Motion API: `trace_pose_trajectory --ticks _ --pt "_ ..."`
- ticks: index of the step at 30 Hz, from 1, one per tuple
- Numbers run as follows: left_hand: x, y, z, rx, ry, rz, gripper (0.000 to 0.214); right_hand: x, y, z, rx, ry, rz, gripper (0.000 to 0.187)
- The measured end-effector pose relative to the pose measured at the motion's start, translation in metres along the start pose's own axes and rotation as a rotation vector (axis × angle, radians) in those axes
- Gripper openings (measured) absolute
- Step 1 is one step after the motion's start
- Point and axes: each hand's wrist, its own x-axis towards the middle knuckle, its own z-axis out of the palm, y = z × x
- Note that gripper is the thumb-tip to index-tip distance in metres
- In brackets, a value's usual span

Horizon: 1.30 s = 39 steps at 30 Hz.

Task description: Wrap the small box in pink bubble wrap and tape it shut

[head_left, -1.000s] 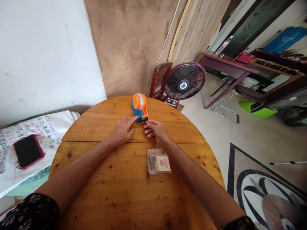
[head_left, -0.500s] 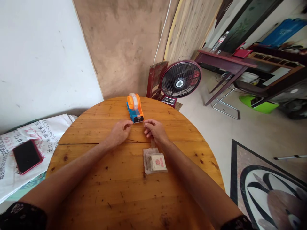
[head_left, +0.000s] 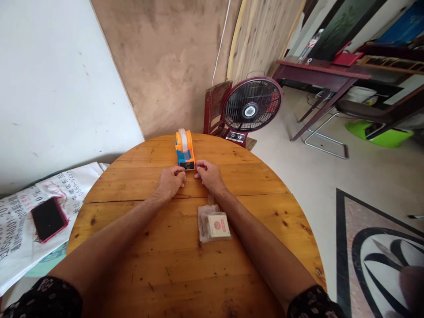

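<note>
An orange and blue tape dispenser (head_left: 185, 150) with a roll of clear tape stands near the far edge of the round wooden table, its black front end towards me. My left hand (head_left: 171, 180) has its fingertips at the dispenser's front left corner, the other fingers curled. On the opposite corner are the fingertips of my right hand (head_left: 208, 176), so the front end sits between both hands. Closer to me, a small cream box with red print (head_left: 217, 225) lies in a crinkled clear plastic bag (head_left: 202, 221), beside my right forearm.
The wooden table (head_left: 149, 256) has a seam across it. A dark red fan (head_left: 251, 108) stands behind on a wooden chair (head_left: 213, 106). To the left, a phone (head_left: 49, 219) rests on a white printed sack (head_left: 20, 229). A desk (head_left: 324, 75) stands at the back right.
The tape dispenser has turned slightly, its front end shifting left to face me more squarely. My right hand has moved left along with it. The camera view has shifted a little.
</note>
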Motion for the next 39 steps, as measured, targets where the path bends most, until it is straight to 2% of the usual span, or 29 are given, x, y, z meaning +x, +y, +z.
trace_pose_trajectory --ticks 5,14,26,32,39 --pt "0.001 0.003 0.002 0.012 0.033 -0.003 0.010 -0.002 -0.002 -0.001 -0.028 -0.003 -0.053 0.025" --pt "0.005 -0.001 0.005 -0.022 0.087 -0.003 0.010 -0.001 0.000 0.000 -0.071 -0.022 -0.103 0.028" --pt "-0.002 -0.008 -0.001 -0.093 0.124 -0.037 0.014 0.000 0.002 0.000 -0.107 -0.038 -0.126 0.028" --pt "0.002 -0.002 -0.002 -0.071 0.094 -0.072 0.009 -0.001 0.000 -0.001 -0.117 -0.048 -0.129 0.028" --pt "0.004 -0.005 0.001 -0.034 0.103 -0.038 0.012 -0.002 -0.001 -0.002 -0.149 -0.060 -0.149 0.031"
